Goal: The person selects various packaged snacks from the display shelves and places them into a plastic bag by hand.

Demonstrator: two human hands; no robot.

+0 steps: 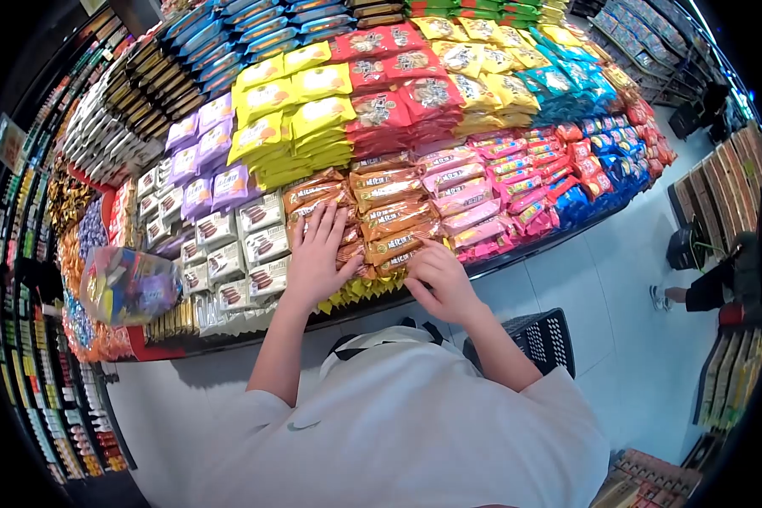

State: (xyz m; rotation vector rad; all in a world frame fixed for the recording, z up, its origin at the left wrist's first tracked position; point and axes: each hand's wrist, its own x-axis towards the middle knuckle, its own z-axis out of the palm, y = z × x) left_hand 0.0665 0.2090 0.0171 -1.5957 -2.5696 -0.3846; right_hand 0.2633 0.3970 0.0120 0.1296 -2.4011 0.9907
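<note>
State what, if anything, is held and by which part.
Left hand: palm down on brown rectangular plastic packets, gripping none. Right hand: at the right end of a similar packet; whether it grips cannot be told.

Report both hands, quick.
Left hand: open, flat on brown packets.
Right hand: partly curled at the front packets; whether it holds any cannot be told.

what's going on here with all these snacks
A person in a white short-sleeved shirt is handling glossy orange-brown plastic snack packets on a display. The left hand lies spread over one column; the curled right hand is at the near end of the next, its grip unclear. The packets lie in stacked rows between pink plastic packets on the right and rectangular white packs on the left.
</note>
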